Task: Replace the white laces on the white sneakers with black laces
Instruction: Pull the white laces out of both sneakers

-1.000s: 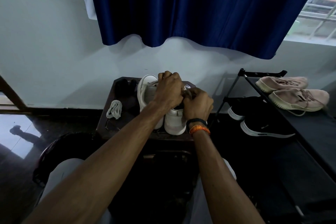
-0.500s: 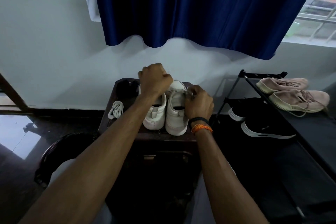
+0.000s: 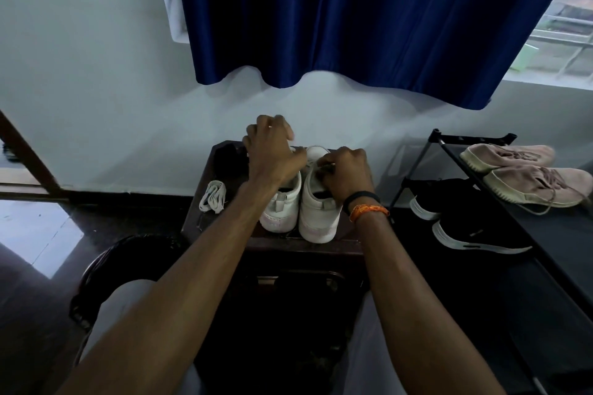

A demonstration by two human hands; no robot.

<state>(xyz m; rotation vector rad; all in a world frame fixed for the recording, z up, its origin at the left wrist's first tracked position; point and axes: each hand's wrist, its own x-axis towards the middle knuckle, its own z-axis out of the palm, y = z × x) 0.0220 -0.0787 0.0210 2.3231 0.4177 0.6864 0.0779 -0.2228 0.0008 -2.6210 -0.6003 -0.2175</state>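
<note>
Our right hand (image 3: pixel 345 175) pinches a limp lace at the right sneaker (image 3: pixel 317 202); our left hand (image 3: pixel 272 151) is curled (contents unclear). We'd judge laces soft, best gripped near the tips.

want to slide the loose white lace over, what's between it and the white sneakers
In the head view, only the left forearm crosses above that gap; beneath it, bare dark tabletop separates the bundled white lace from the left white sneaker.

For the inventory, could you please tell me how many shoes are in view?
6: two white sneakers on the dark table, two pink shoes on the rack's top shelf, two black shoes on the shelf below. More may be hidden.
</note>
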